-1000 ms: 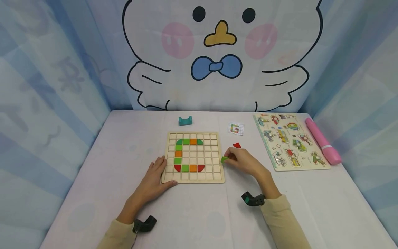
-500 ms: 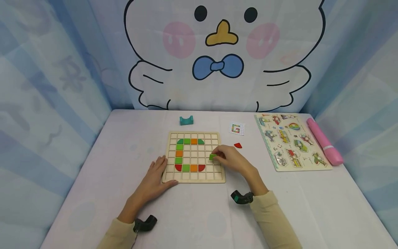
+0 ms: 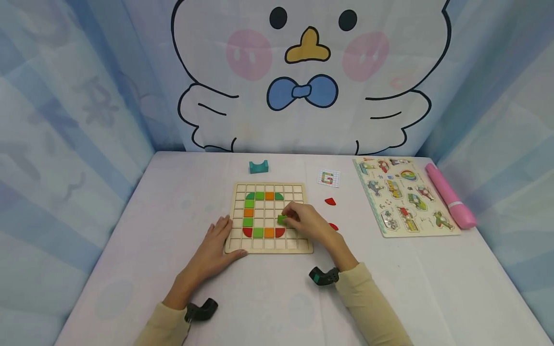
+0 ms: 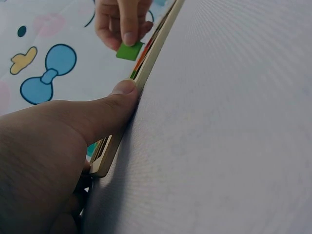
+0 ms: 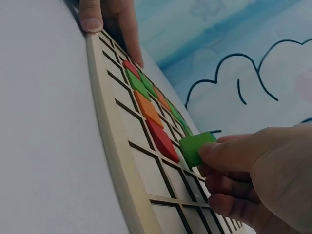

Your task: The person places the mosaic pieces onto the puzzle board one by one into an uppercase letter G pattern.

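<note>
A wooden grid board [image 3: 269, 246] lies on the table, with green, orange and red tiles set in a C-like outline. My left hand [image 3: 213, 251] rests at its lower left corner, thumb on the front edge and fingers along the left side. Between the thumb and fingers of my right hand [image 3: 309, 223], a green square tile [image 5: 196, 147] is pinched. That tile is tilted over the board, near the red corner tile [image 5: 162, 141] at the lower right of the outline. In the left wrist view, the green tile [image 4: 129, 51] also shows beneath the right fingertips.
Right of the board lie a red piece [image 3: 330, 202] and another red piece [image 3: 333, 226], partly behind the right hand. A small pattern card [image 3: 329, 178] and a teal block [image 3: 258, 166] sit farther back. A picture puzzle board [image 3: 407, 197] and a pink rolled object [image 3: 450, 196] lie far right.
My right hand has moved left from beside the board to over it, carrying the green tile. A second red piece has come into view behind it. The left hand has stayed put.
</note>
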Tool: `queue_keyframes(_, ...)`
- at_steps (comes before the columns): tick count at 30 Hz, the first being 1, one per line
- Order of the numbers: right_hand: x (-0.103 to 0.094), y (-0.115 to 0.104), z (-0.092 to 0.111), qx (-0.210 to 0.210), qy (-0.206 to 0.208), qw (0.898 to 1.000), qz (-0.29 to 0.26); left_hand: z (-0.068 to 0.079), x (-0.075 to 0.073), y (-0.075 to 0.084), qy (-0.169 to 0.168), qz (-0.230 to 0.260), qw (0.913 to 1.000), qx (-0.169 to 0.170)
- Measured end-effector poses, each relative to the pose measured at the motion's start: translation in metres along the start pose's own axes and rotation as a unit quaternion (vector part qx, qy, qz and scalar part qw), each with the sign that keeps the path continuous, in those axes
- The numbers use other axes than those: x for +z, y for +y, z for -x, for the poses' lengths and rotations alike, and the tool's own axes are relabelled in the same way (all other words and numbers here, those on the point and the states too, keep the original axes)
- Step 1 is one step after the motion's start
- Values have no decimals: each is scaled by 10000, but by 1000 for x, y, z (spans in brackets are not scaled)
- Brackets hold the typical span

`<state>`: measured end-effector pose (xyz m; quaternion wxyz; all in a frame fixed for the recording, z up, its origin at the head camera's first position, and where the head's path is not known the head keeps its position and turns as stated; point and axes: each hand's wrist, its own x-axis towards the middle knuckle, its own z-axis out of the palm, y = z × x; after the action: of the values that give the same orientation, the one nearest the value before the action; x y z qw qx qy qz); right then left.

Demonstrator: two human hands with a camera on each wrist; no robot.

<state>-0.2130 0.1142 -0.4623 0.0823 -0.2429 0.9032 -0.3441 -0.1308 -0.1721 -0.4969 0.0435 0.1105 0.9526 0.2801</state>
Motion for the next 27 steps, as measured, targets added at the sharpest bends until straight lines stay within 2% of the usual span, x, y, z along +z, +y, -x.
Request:
queue_keyframes(10,10,0,0,12,24,10000,45,0,0,0,-4,-32,10000,27)
queue_keyframes(17,12,2,1,-394,204,9983,374,2,-1,0,22,38,10000,76)
queue_keyframes(27,15,3,1,-628,399,9959,509,2,-1,1,7,71,10000,24)
